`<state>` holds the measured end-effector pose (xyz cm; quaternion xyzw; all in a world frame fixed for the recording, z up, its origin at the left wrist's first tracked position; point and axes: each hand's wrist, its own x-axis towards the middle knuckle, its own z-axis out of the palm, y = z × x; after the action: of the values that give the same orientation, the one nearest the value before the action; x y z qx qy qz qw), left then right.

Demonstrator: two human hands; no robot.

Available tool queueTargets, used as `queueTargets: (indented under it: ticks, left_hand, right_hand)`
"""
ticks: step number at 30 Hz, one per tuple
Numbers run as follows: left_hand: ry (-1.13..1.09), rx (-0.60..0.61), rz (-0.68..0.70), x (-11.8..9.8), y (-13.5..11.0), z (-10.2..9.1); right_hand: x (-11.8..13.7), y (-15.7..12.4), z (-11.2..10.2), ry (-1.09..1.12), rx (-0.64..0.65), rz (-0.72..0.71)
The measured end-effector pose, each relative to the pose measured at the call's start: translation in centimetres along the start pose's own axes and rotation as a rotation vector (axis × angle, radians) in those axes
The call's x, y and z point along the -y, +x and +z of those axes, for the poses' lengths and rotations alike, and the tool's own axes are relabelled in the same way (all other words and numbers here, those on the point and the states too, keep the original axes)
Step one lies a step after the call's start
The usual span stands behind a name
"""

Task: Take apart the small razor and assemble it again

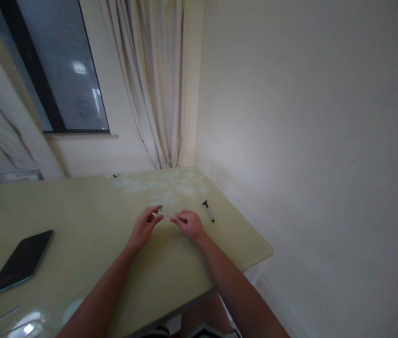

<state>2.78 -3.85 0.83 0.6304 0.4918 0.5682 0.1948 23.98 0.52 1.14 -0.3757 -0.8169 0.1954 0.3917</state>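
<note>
My left hand (145,226) is closed in a pinch on the head end of a small thin razor-like tool (165,215), just above the yellowish table (89,220). My right hand (190,224) is closed round the other end of the same tool, its handle. The two hands are close together near the table's far right part. A second razor (208,211) with a dark head and pale handle lies on the table just right of my right hand.
A dark tablet (21,262) lies flat at the table's left. A small dark bit (115,176) rests near the far edge. The table's right corner (267,251) meets a plain wall. A window and curtains stand behind.
</note>
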Motion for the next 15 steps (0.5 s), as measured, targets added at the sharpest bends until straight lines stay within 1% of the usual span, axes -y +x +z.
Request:
queueTargets:
  ticks: [3,4,7,8,9,10,12,14,15]
  left_hand:
    - [-0.005,0.002,0.001,-0.2,0.0,0.0]
    - [-0.008,-0.002,0.0,-0.2,0.0,0.0]
    - [-0.02,-0.009,-0.004,-0.1,0.0,0.0]
    - [-0.025,-0.011,-0.002,-0.1,0.0,0.0]
    - [-0.027,-0.01,0.001,-0.1,0.0,0.0]
    - [-0.026,-0.01,0.005,-0.1,0.0,0.0]
    - [-0.01,-0.005,0.014,-0.1,-0.1,0.0]
    - [0.028,0.011,0.03,0.1,-0.2,0.2]
    - [0.053,0.024,0.042,0.2,-0.4,0.4]
  right_hand:
    - [-0.2,0.0,0.0,-0.04,-0.09,0.086]
    - [-0.2,0.0,0.0,-0.037,-0.093,0.084]
    - [-0.2,-0.1,0.4,0.021,-0.001,-0.002]
    - [-0.2,-0.1,0.5,0.028,0.005,-0.008]
    - [-0.2,-0.1,0.5,0.024,-0.02,0.004]
    - [-0.2,0.0,0.5,0.015,-0.078,0.027]
    - [-0.6,0.5,-0.1,0.004,-0.255,0.076]
    - [-1.4,1.2,-1.4,0.0,-0.436,0.123]
    - [-2.0,1.6,-2.4,-0.009,-0.502,0.157]
